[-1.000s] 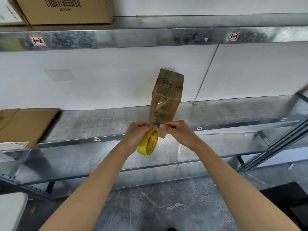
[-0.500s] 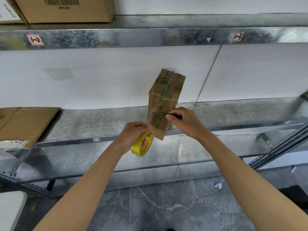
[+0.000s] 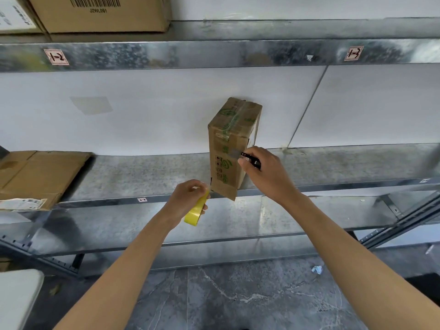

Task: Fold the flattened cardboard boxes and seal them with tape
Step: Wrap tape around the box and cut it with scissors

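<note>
**Box**. Brown carton with green print, already folded. It stands on end at the front edge of the middle shelf, with its lower corner jutting past the lip. A clear tape strip lies across the top seam and runs down onto the upper front face.

**Left hand**. Your fingers are wrapped round the yellow tape roll, just beside and below the box's lower left corner. Whether the film runs unbroken from roll to carton cannot be told.

**Right hand**. It is clenched on the black handle of a knife. The blade lies against the front face about halfway up, toward the right edge.

**Flattened cardboard**. It lies on the same shelf, well apart to the left, and is not yet folded.

**Stored carton**. It sits on the shelf above, barcode outward, and is not part of the job.

**Step in hand (judged).** You are sealing this box and are at the point of cutting the tape free of the roll.

**Next move (judged).**
- Keep the roll pulled away so the film stays taut for the blade.
- Draw the edge across the film only, shallow enough to spare the cardboard.
- Cut away from your left fingers.
- Press lightly, because neither hand steadies the carton and it could tip or slide off the lip.
- Smooth the cut end down afterwards.
</note>
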